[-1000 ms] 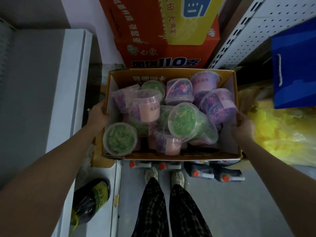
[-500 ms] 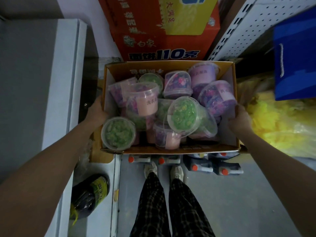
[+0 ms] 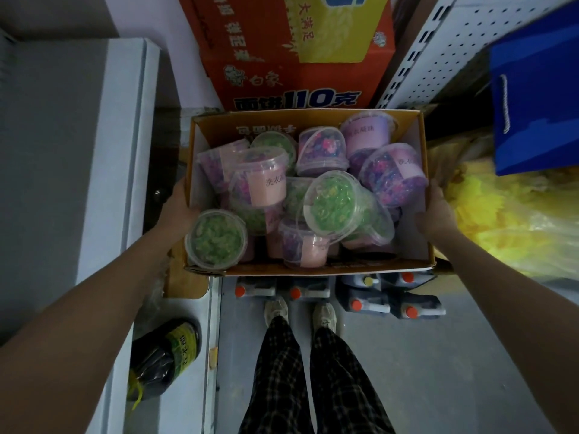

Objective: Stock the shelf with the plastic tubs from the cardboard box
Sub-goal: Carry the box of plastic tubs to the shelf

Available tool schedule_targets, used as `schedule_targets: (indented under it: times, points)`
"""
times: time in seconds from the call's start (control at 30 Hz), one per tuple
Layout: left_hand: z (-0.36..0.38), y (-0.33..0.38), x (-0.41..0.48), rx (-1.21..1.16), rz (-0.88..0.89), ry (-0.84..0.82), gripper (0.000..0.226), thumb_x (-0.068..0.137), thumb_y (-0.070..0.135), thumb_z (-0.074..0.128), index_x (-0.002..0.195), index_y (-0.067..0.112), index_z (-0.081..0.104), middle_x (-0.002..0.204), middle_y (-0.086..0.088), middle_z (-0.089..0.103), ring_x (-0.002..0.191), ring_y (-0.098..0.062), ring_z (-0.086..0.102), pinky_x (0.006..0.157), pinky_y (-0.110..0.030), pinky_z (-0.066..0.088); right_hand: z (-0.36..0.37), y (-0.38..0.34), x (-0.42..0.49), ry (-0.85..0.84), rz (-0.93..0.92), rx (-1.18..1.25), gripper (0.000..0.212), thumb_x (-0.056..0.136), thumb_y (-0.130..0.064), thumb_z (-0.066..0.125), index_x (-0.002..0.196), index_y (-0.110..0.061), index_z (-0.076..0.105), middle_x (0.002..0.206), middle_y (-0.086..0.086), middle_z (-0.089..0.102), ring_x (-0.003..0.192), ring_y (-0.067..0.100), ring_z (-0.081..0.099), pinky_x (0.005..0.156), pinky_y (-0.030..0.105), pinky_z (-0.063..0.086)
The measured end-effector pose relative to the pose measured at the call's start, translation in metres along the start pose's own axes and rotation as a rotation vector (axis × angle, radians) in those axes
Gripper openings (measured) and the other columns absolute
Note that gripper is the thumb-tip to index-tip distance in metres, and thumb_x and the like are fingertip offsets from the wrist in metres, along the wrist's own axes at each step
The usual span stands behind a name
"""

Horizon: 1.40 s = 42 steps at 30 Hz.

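the open brown cardboard box point(image 3: 419, 195) sits at the centre of the view, held off the grey floor point(image 3: 438, 371), its long axis running from 9 to 3 o'clock and its open top facing up. the left hand point(image 3: 178, 211) grips the box's 9 o'clock wall, the right hand point(image 3: 437, 214) its 3 o'clock wall; both sets of fingers are curled closed around the cardboard, their tips mostly hidden. inside lie the clear plastic tubs of green and purple beads point(image 3: 341, 205), jumbled: one green tub at the near left corner stands upright, lid up, while the big green one in the middle is tipped with its lid toward 8 o'clock, and several purple ones lean over. at 12 o'clock the red and yellow printed carton point(image 3: 297, 57) stands just beyond the box's far wall. at 9 o'clock the pale grey shelf point(image 3: 94, 151) edge lies near the left hand, with a dark gap between. at 3 o'clock crumpled yellow plastic bags point(image 3: 501, 220) crowd the right hand. at 6 o'clock, under the near wall, dark jugs with orange caps point(image 3: 376, 296) stand on the floor by the person's shoes.
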<state>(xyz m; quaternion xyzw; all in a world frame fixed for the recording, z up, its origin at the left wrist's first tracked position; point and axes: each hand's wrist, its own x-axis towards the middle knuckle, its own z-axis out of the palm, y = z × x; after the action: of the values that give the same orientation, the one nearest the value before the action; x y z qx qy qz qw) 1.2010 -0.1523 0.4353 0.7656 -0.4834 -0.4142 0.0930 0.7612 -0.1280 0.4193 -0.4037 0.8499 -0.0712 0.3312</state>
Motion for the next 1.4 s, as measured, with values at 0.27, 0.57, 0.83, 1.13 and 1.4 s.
schedule_targets:
  times: [0.27, 0.57, 0.83, 1.13, 1.4]
  points:
    - [-0.007, 0.010, -0.030, 0.020, 0.104, 0.033, 0.069, 0.088, 0.022, 0.064, 0.145, 0.011, 0.027, 0.134, -0.016, 0.050, 0.120, -0.033, 0.050, 0.090, -0.031, 0.038, -0.010, -0.004, -0.022, 0.019, -0.131, -0.052, 0.064, 0.088, -0.010, 0.049, 0.147, -0.014, 0.024, 0.132, 0.022, 0.050, 0.118, 0.041, 0.049, 0.096, 0.049, 0.042]
    - [-0.020, 0.017, -0.071, 0.092, 0.226, 0.064, 0.046, 0.094, 0.013, 0.055, 0.136, 0.003, 0.039, 0.112, -0.011, 0.056, 0.095, -0.017, 0.053, 0.078, -0.026, 0.041, -0.015, -0.009, -0.052, 0.062, -0.207, -0.172, 0.057, 0.093, -0.018, 0.049, 0.145, -0.017, 0.026, 0.127, 0.023, 0.049, 0.113, 0.041, 0.051, 0.090, 0.046, 0.044]
    - [-0.028, 0.015, -0.093, 0.107, 0.188, 0.054, 0.051, 0.092, 0.021, 0.058, 0.137, 0.011, 0.038, 0.129, -0.014, 0.051, 0.109, -0.028, 0.055, 0.089, -0.038, 0.049, -0.023, -0.020, -0.087, 0.037, -0.290, -0.156, 0.065, 0.089, -0.018, 0.058, 0.144, -0.021, 0.025, 0.137, 0.015, 0.043, 0.120, 0.034, 0.049, 0.095, 0.038, 0.043]
    - [-0.038, 0.032, -0.117, 0.123, 0.219, 0.050, 0.052, 0.092, 0.026, 0.057, 0.139, 0.016, 0.037, 0.135, -0.011, 0.048, 0.120, -0.029, 0.050, 0.095, -0.044, 0.046, -0.030, -0.046, -0.120, 0.031, -0.384, 0.018, 0.056, 0.087, 0.003, 0.046, 0.141, -0.010, 0.038, 0.137, 0.020, 0.048, 0.123, 0.036, 0.047, 0.102, 0.038, 0.038]
    - [-0.035, 0.052, -0.125, 0.087, 0.208, 0.072, 0.049, 0.093, 0.015, 0.055, 0.138, 0.010, 0.036, 0.136, -0.013, 0.044, 0.123, -0.030, 0.046, 0.099, -0.040, 0.043, -0.026, -0.069, -0.137, -0.082, -0.420, 0.023, 0.060, 0.084, -0.001, 0.058, 0.140, -0.009, 0.037, 0.133, 0.014, 0.052, 0.123, 0.033, 0.048, 0.099, 0.033, 0.037]
